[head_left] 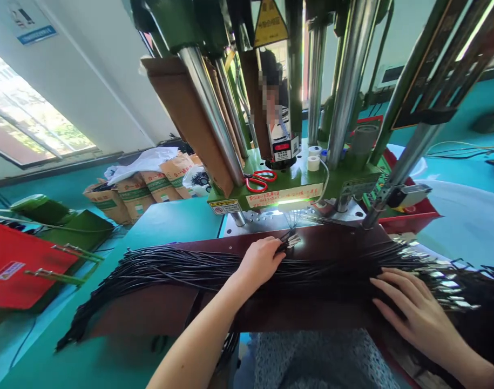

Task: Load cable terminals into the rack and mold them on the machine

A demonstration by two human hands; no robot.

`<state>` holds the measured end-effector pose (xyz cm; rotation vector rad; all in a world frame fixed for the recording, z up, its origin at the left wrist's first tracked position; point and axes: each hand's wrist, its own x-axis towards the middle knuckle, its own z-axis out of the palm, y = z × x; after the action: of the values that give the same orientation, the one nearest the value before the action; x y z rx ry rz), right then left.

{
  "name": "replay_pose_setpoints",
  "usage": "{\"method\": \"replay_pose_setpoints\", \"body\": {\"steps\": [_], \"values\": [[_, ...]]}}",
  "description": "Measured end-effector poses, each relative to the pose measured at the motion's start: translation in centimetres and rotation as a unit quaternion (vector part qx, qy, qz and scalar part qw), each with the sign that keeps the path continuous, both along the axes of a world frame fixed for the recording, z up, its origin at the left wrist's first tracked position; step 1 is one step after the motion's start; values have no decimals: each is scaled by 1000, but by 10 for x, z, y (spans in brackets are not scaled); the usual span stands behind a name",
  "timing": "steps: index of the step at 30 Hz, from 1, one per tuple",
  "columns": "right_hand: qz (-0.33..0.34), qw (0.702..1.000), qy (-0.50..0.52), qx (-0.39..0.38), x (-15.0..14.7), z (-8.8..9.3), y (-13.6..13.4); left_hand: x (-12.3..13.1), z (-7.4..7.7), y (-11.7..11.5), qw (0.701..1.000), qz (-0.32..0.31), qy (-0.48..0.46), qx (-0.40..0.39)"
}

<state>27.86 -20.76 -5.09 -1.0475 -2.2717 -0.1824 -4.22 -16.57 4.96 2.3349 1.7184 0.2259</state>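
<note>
My left hand (261,263) is closed around a few black cables whose silvery metal ends (295,241) stick out past the fingers, just in front of the machine's lit metal plate (255,222). Beneath that hand a long bundle of black cables (177,270) stretches across the dark red-brown board (149,310). My right hand (411,310) rests at the bundle's right end with its fingers spread, next to a heap of shiny metal cable ends (445,283). It grips nothing that I can see.
The green press (226,186) with steel columns (208,102) stands ahead, red-handled scissors (263,181) on its ledge. A person (277,108) shows between the columns. Paper sacks (135,194) are behind left, a red panel (24,265) far left, a white tub (469,216) right.
</note>
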Motion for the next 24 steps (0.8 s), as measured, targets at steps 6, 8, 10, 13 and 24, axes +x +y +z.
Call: {"method": "replay_pose_setpoints", "body": {"steps": [6,8,10,13,24], "values": [[45,997,59,-23,-34,7,-14,30,-35,15,992,-58,99,-57],[62,995,65,-39,-43,9,-19,33,-40,16,988,-87,123,-44],[74,993,81,-51,-52,12,-23,35,-39,13,982,-114,151,-15],[93,983,133,-81,-66,20,-27,34,-26,6,975,-115,189,35],[248,437,694,-516,-123,79,3,-19,10,-80,990,-4,-143,-7]]}}
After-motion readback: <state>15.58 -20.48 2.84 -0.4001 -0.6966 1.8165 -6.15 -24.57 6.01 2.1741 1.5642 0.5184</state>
